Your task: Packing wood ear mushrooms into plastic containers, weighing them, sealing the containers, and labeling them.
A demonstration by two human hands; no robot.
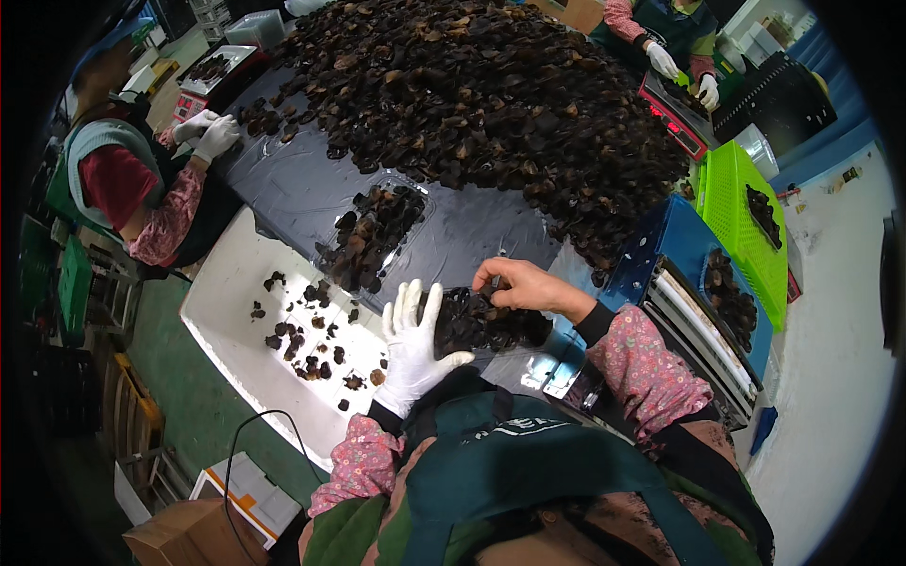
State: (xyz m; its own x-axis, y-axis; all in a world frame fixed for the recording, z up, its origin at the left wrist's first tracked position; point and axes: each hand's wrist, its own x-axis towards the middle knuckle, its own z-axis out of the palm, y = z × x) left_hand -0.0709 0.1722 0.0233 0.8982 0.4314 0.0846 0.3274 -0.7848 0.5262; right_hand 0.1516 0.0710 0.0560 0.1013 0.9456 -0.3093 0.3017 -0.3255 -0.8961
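Observation:
Dark, curled, leaf-like pieces that look like wood ear mushrooms point(483, 316) lie in a clear tray at the table's near edge. My left hand point(415, 344), in a white glove, is spread with fingers apart beside this pile, palm down and holding nothing. My bare right hand point(524, 286) is over the same pile, thumb and fingers pinched on a dark mushroom piece that they partly hide. Just beyond, a second clear tray point(429, 200) is heaped with similar pieces point(377, 231).
A large mushroom heap point(453, 94) covers the far table. At left stands a white bin point(222, 283) with scattered pieces. A blue tray point(651, 255) and green basket point(727, 179) stand right. Gloved co-workers are by a left scale point(193, 99) and a right scale point(675, 127).

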